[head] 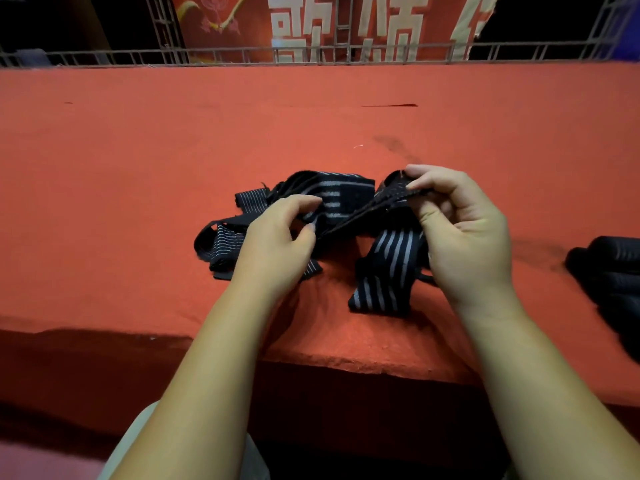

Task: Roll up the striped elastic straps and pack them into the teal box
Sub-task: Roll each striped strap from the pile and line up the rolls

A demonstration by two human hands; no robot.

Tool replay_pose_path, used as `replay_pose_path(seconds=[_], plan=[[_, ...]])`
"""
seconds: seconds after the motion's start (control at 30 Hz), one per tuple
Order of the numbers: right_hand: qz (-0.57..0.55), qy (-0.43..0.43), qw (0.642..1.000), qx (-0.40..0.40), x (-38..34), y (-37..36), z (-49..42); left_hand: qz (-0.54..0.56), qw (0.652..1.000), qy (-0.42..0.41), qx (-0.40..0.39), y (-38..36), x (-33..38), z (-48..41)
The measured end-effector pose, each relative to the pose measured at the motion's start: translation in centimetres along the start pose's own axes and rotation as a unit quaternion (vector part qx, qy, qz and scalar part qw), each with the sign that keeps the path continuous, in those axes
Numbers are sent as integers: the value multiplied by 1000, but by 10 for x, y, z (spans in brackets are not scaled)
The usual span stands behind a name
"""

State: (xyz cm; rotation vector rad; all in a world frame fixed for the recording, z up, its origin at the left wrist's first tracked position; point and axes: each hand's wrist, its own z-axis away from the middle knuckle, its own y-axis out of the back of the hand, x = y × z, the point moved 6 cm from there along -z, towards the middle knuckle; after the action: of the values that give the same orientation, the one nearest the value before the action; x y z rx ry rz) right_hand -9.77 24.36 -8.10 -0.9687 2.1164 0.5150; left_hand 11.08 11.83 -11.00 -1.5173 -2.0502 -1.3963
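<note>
Over the red cloth-covered table (138, 174), the right hand (464, 233) is pinching one end of a black, white-striped elastic strap (360, 211) between thumb and curled fingers, while the left hand (277, 237) is pinching it lower down, above the tangled heap of similar straps (332, 195).

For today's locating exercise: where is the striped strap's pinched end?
Head view, right of centre over the red table: the right hand pinches it, the left hand holds the strap beside it.

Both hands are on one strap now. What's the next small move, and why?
Probably turn the strap end pinched by the right hand over on itself to start the roll. The strap runs taut from that pinch to the left hand, while the loose straps lie tangled on the red cloth.
</note>
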Motion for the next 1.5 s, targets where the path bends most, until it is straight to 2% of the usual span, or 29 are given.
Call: replay_pose_path(seconds=[0.1, 0.13, 0.2, 0.3, 0.47, 0.6, 0.7, 0.87, 1.0, 1.1, 1.2, 1.27, 1.4, 1.5], plan=[[-3, 4, 1000, 12, -6, 4, 2, -36, 991, -42, -123, -24, 5, 1], [-6, 1, 1000, 18, -7, 6, 2, -61, 988, -45, -135, -30, 5, 1], [-11, -9, 1000, 28, -10, 8, 3, -80, 993, -30, -76, -33, 5, -2], [-22, -27, 998, 47, -14, 12, 2, -29, 999, 18, 18, -26, 12, -7], [-26, -74, 992, 96, -22, 27, -8, 85, 992, 64, 61, -22, 22, -16], [10, -140, 988, 63, -5, 28, -10, 254, 957, 101, 95, -15, 31, -23], [14, -177, 983, 42, 7, 23, -8, 288, 949, 106, 79, -16, 32, -26], [29, -199, 978, 61, 17, 30, -8, 191, 973, 126, 13, -24, 22, -16], [27, -228, 968, 97, 24, 41, -9, 161, 967, 127, -150, -30, 20, -2], [-9, -239, 964, 116, 27, 45, -10, 58, 956, 103, -267, -30, 26, 8], [-69, -246, 958, 134, 26, 46, -9, -81, 944, 81, -309, -41, 22, 17], [-72, -244, 957, 139, 25, 49, -9, -110, 947, 93, -286, -46, 15, 19], [-62, -236, 960, 135, 24, 52, -11, 28, 978, 133, -158, -34, 25, 6], [-34, -226, 967, 114, 22, 49, -12, 132, 980, 132, -70, -23, 49, -11]])
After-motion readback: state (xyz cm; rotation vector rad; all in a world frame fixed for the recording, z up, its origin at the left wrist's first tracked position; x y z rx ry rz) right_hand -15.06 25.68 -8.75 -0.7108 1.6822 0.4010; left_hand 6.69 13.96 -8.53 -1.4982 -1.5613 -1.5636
